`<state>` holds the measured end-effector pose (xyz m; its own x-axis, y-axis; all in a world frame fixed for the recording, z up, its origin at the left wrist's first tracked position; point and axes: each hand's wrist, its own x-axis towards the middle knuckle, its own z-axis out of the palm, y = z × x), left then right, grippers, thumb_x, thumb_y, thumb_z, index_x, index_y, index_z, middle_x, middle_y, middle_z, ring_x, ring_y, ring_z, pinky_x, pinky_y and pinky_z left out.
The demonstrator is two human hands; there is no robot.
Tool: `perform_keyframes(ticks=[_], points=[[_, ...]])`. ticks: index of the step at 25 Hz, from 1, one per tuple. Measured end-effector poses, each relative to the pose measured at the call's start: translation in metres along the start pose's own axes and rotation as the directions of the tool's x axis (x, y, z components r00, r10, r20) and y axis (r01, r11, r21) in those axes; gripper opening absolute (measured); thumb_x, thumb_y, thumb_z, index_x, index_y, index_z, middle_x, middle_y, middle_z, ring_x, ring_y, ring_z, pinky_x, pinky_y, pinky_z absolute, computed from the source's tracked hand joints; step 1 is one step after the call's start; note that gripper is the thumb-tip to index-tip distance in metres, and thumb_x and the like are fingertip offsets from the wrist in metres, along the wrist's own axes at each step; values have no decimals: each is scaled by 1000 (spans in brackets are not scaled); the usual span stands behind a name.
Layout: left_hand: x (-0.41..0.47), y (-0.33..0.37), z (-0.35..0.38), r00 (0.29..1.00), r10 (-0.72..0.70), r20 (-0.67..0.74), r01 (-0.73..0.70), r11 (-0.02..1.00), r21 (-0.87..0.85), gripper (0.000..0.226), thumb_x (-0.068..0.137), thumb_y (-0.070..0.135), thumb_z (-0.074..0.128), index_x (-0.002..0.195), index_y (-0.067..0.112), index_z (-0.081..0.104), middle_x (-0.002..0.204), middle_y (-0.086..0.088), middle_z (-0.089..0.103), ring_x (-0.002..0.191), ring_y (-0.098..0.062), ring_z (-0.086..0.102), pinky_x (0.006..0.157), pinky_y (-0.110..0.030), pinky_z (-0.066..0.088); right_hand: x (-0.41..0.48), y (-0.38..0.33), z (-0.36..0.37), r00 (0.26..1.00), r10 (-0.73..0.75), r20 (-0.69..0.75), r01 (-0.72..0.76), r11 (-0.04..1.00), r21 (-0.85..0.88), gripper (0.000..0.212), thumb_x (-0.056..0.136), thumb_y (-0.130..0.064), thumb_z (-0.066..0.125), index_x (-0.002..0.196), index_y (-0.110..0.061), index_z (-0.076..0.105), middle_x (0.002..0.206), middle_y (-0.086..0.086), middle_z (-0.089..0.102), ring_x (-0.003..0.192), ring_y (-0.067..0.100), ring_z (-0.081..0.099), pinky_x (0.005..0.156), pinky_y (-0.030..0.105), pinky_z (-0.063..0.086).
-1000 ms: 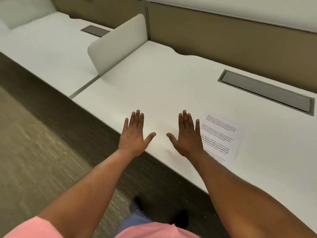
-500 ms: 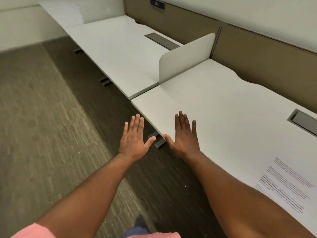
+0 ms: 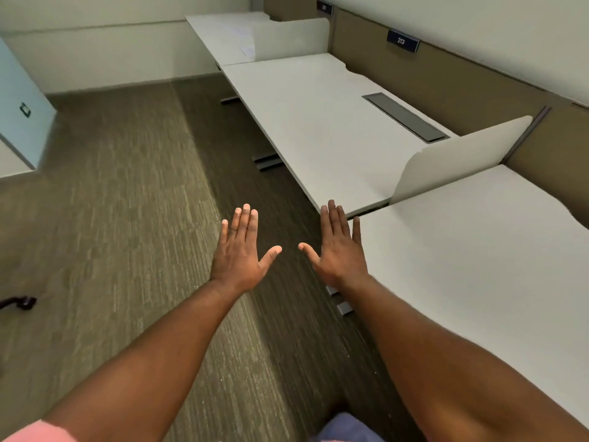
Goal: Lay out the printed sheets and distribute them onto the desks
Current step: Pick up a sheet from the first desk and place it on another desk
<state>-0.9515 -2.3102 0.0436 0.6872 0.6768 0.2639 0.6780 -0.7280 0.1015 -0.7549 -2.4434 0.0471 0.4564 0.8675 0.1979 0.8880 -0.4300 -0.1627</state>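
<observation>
Beside the near desk, both flat empty hands point forward

Counting now: two hands showing, left hand and right hand, both flat, fingers spread, holding nothing. Three desks lining up: nearest surface right of the right hand, second surface ahead of it, third surface farthest ahead. Two dividers standing between them: near one, far one. One grey cable hatch. Two number plates showing on the partition, one reading 213, other unreadable. One sheet lying on the third surface.
</observation>
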Motion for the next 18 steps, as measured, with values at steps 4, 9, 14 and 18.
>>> perform_keyframes(ticks=[4, 9, 14, 18], points=[[47, -52, 3, 996, -88, -22, 88, 996, 4, 96, 94, 77, 20, 161, 9, 6, 171, -11, 1, 158, -23, -3, 128, -49, 5, 82, -29, 25, 997, -78, -18, 78, 997, -1, 91, 95, -79, 10, 161, -21, -12, 170, 1, -20, 154, 18, -23, 124, 50, -16], [129, -129, 16, 980, -194, -38, 197, 977, 83, 96, 94, 76, 18, 161, 9, 2, 171, -10, -4, 158, -22, -8, 128, -48, 0, 214, -65, 66, 982, -186, -31, 187, 982, 36, 91, 95, -79, 11, 162, -19, -9, 169, 2, -19, 154, 19, -24, 124, 49, -15], [220, -197, 25, 948, -316, -39, 318, 942, 112, 96, 95, 74, 22, 161, 7, 3, 170, -11, -4, 157, -23, -9, 128, -49, 0, 360, -92, 95, 956, -291, 24, 289, 954, 79, 91, 96, -79, 13, 162, -20, -10, 169, 2, -19, 154, 19, -23, 126, 54, -4], [279, -249, 32, 922, -383, -46, 386, 918, 90, 96, 95, 75, 20, 161, 8, 1, 170, -11, -6, 157, -23, -10, 128, -49, -1, 453, -119, 113, 936, -349, 46, 343, 934, 94, 91, 96, -79, 12, 162, -19, -10, 169, 2, -19, 154, 19, -23, 125, 54, -8]])
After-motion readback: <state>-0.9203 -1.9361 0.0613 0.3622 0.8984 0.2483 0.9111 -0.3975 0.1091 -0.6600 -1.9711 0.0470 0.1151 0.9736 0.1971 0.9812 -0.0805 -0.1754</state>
